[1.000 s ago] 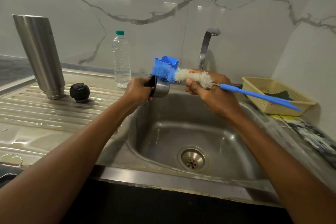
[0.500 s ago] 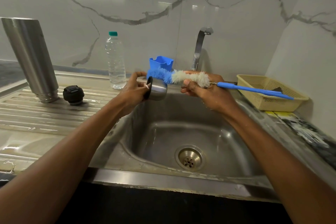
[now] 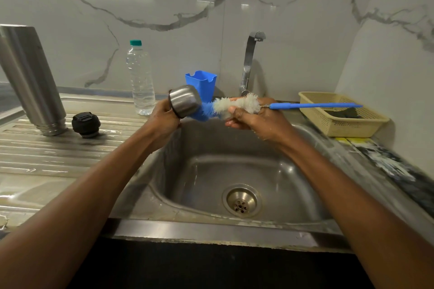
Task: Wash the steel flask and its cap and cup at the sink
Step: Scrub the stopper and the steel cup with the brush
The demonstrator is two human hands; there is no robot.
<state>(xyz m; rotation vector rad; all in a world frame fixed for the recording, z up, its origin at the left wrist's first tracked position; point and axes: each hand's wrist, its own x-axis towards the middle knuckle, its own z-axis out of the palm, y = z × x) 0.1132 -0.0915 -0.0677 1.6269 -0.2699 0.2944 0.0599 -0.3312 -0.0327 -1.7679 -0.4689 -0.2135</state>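
one flask, one cap, one cup, one brush, one water bottle, one basket, one tap

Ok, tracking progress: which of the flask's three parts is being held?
The steel cup, in the left hand; flask and black cap stand on the drainboard.

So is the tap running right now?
Off, it seems: no stream falls from the tap, and the sink below shows no water flowing round its drain.
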